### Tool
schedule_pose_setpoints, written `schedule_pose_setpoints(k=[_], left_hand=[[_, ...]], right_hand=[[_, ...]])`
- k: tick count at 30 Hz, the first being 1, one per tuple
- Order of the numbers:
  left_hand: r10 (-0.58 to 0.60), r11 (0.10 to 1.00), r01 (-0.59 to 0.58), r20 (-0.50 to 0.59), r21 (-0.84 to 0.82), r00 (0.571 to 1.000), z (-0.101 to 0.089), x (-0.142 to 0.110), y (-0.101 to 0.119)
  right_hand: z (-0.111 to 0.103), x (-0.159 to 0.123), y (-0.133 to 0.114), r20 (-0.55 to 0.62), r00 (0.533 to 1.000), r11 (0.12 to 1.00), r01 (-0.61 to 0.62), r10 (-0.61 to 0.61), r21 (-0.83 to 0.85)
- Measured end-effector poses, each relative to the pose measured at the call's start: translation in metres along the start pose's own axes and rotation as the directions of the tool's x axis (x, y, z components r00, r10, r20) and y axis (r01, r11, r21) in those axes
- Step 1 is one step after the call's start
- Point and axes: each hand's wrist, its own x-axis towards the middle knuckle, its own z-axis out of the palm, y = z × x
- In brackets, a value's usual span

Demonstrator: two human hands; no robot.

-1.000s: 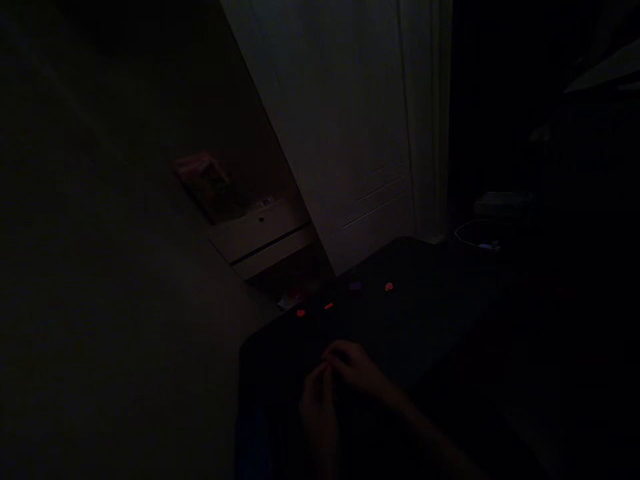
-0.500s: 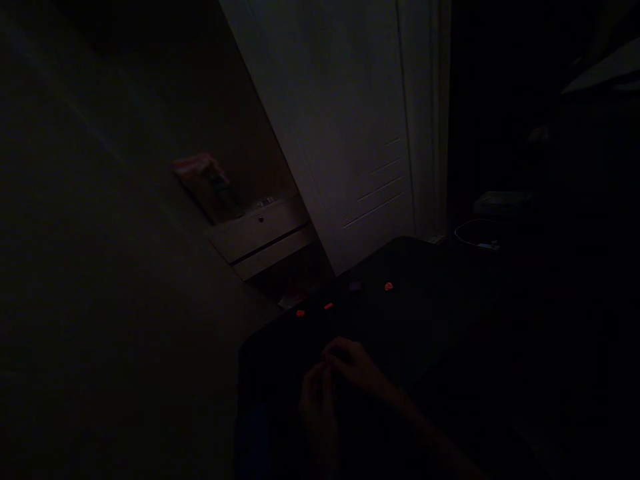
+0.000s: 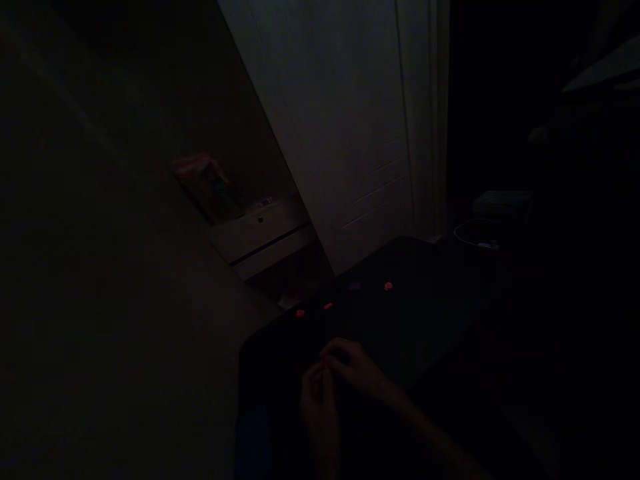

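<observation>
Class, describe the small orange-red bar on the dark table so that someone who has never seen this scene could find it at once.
Find the dark table below the tall pale panel. Towards its far edge, beyond the left hand and right hand, the bar lies between a rounder left piece and a rounder right piece, all orange-red. Unlike those two, it looks straight and narrow.

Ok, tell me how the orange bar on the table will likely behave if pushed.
The bar is probably light, as it looks small against the right hand. It appears straight, so it may be stiff. Lying low, it seems unlikely to tip; it's too dark to tell if it would roll.
</observation>
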Motion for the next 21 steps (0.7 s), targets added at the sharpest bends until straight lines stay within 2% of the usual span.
schedule_pose_setpoints(k=[10,21], left_hand=[[-0.027,0.998,0.026,-0.008,-0.061,1.0,0.0001,0.0007,-0.0028],[-0.007,1.0,0.007,-0.006,-0.028,1.0,-0.0006,0.0007,-0.0034]], right_hand=[[0.0003,0.0002,-0.0008,0.013,0.999,0.999,-0.031,0.031,-0.021],[-0.0003,-0.0012,-0.0041,0.032,0.998,0.998,-0.052,0.053,-0.032]])
